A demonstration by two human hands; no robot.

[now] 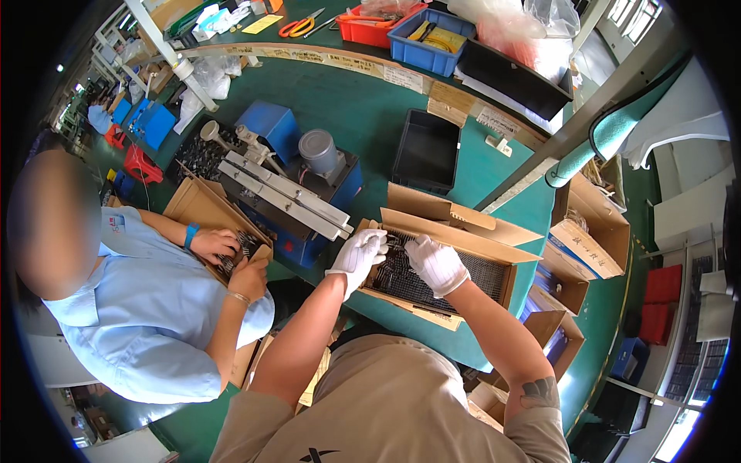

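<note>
Gloved left hand [357,258] and right hand [437,265], fingers pinching small dark parts [401,274], open cardboard box [494,251]

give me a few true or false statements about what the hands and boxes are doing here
1. Both of the person's hands wear white gloves. True: the left hand and right hand are gloved.
2. Both hands are over an open cardboard box of small dark parts. True.
3. The black tray on the green table is piled with parts. False: it looks empty.
4. The co-worker at the left wears gloves. False: those hands are bare, in another cardboard box.
5. Orange scissors lie at the table's far edge. True.
</note>
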